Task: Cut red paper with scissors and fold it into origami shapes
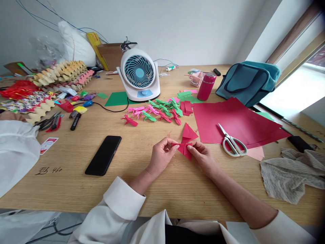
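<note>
Just right of the frame's centre, a folded red paper (187,155) is pinched between the two hands. The left hand (162,154) grips one end between thumb and fingers; the right hand (203,157) grips the other the same way, thumb on top. A red paper triangle (189,130) lies just above them on the table (162,200).

The clearest writing is at lower left: dark handwriting on the wood, a character-like mark followed by what looks like "460". Above it, a red-and-white card (48,145) carries print too small to read. The black marker (75,122) at left has pale lettering, also illegible, as is the dark print on the yellow box (98,51) at upper left.

The phone (103,156), left of the hands, shows a dark screen. Pink, green and red folded figures (165,109) cluster mid-frame, below the white fan (139,73). White-handled scissors (235,145) rest on red sheets (228,115) at right.
</note>
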Motion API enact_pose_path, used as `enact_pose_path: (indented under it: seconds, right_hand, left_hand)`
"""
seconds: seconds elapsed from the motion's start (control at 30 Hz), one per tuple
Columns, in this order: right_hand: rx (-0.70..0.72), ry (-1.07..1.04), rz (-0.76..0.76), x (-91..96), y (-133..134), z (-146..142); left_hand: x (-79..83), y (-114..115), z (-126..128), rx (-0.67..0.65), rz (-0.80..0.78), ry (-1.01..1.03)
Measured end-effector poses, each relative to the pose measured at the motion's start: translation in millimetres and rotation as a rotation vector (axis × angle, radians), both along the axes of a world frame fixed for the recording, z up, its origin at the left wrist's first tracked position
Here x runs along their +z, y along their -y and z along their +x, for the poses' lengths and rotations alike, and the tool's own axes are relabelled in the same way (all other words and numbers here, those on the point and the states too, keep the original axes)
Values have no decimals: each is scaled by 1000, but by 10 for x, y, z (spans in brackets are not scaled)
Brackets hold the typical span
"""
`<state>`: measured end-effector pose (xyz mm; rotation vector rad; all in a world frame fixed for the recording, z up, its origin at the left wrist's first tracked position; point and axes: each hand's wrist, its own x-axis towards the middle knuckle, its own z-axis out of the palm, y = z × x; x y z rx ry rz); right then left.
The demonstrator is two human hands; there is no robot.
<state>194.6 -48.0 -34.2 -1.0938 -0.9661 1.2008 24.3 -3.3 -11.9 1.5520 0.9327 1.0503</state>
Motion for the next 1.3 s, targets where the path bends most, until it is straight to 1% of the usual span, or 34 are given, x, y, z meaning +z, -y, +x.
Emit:
enact_pose_path:
  seconds: [0.23,0.43,0.6,0.73,0.97,1.13,1.3]
  right_hand:
    - [17,10,27,-10,5,12]
    - [57,-39,33,16,11,-13]
    - [38,51,7,9,18,-5]
    - [15,86,49,8,12,7]
    - [0,136,133,25,19,16]
    - [8,152,114,67,26,3]
    - [-8,178,132,67,30,5]
  left_hand:
    - [-21,-3,-2,11,-14,0]
    - [-5,3,6,12,-7,-23]
    - [12,31,23,-32,11,-20]
    - [-9,41,27,-56,3,-30]
    - [-37,17,25,-9,77,-53]
    - [-20,20,25,-14,81,-47]
    - [-21,32,28,-44,81,-46]
